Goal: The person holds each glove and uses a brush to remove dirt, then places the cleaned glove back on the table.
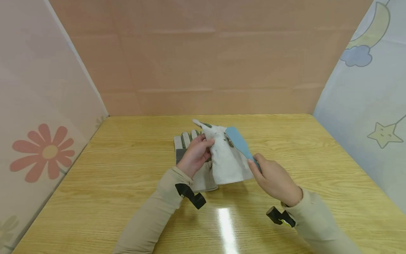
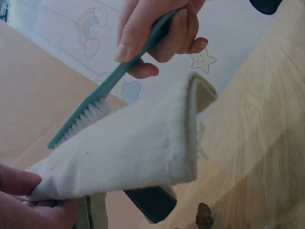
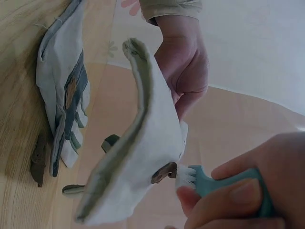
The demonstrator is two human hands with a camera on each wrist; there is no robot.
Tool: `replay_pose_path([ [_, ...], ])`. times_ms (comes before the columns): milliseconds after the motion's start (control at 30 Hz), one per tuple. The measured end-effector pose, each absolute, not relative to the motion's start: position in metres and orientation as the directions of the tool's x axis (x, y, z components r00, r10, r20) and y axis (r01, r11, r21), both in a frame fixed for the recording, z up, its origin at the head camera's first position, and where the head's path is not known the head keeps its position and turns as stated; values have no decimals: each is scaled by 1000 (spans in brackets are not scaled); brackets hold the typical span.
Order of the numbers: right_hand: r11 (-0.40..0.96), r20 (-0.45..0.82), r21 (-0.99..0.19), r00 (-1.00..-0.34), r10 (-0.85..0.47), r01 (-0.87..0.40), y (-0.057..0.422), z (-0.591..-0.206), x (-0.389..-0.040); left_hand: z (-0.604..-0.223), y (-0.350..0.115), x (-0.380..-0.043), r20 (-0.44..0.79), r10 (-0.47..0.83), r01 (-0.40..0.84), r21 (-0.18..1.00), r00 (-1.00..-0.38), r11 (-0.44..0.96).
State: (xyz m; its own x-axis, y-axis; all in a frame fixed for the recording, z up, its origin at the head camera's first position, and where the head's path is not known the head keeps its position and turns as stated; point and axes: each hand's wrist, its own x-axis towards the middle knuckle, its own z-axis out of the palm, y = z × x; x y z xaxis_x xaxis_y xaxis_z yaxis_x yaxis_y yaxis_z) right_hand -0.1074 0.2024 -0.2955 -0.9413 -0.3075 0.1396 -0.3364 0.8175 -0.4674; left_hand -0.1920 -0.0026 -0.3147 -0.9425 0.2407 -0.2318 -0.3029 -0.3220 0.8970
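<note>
A white cloth work glove [image 1: 229,165] hangs in the air, its wide cuff toward the person. My left hand [image 1: 197,155] pinches it along its left side. With my right hand [image 1: 276,178] I grip the handle of a light blue brush [image 1: 239,141]. The brush's white bristles [image 2: 86,119] face down against the glove's cloth. In the right wrist view a brown clump [image 3: 164,172] sits on the glove right at the bristle tips. Under the left hand, a second glove [image 1: 180,143] with a grey band lies on the table, partly covered.
The wooden table [image 1: 111,169] runs back to a tan backdrop [image 1: 206,70], with printed side panels left and right. On the tabletop by the second glove lies a brown lump [image 3: 38,160]. Each wrist carries a black camera mount.
</note>
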Motion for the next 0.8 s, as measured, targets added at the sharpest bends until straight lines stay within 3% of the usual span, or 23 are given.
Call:
replay_pose_path([
  [233, 848, 152, -423, -948, -279, -318, 210, -297, -109, -315, -4, -194, -233, 225, -299, 895, -946, -332],
  [567, 806, 200, -472, -933, -298, -358, 201, -293, -109, -313, -2, -192, -228, 254, -306, 894, -940, -329],
  [800, 843, 198, -415, -938, -284, -342, 202, -296, -111, -314, -2, -191, -235, 241, -304, 902, -942, -308],
])
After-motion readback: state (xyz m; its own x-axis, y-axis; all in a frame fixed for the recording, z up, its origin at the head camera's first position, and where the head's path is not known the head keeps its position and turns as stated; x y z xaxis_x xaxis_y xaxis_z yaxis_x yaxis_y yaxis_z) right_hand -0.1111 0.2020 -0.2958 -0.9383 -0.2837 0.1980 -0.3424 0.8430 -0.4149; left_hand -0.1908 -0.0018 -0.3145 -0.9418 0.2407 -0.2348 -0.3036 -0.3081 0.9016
